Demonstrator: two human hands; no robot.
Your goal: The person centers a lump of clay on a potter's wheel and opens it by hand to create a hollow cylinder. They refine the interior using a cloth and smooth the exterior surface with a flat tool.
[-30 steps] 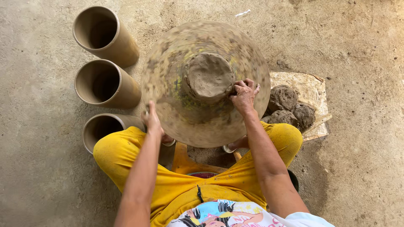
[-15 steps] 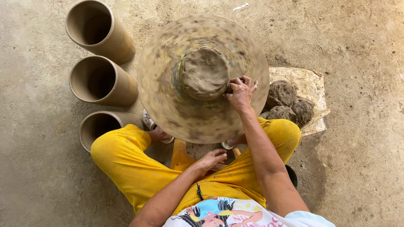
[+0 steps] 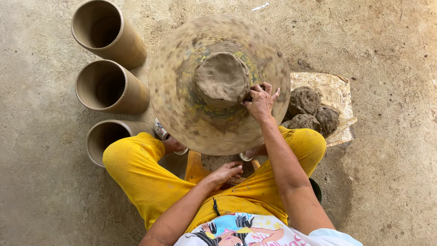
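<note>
Clay lump (image 3: pixel 222 78) sits dead centre on the blurred potter's wheel (image 3: pixel 182 114). Right hand (image 3: pixel 260 101) presses its curled fingers against the lump's right flank. Left hand (image 3: pixel 225 173) hangs loose and empty, fingers relaxed, under the wheel's near edge between the yellow-trousered knees. 3 clay cylinders (image 3: pixel 109 86) stand left; clay balls (image 3: pixel 309 111) lie right on a cloth (image 3: pixel 339 91).

Before you, the bare concrete floor (image 3: pixel 391 54) carries three open clay cylinders (image 3: pixel 109 86) at your left, and a worn sheet (image 3: pixel 339 91) bearing clay lumps (image 3: pixel 309 109).
</note>
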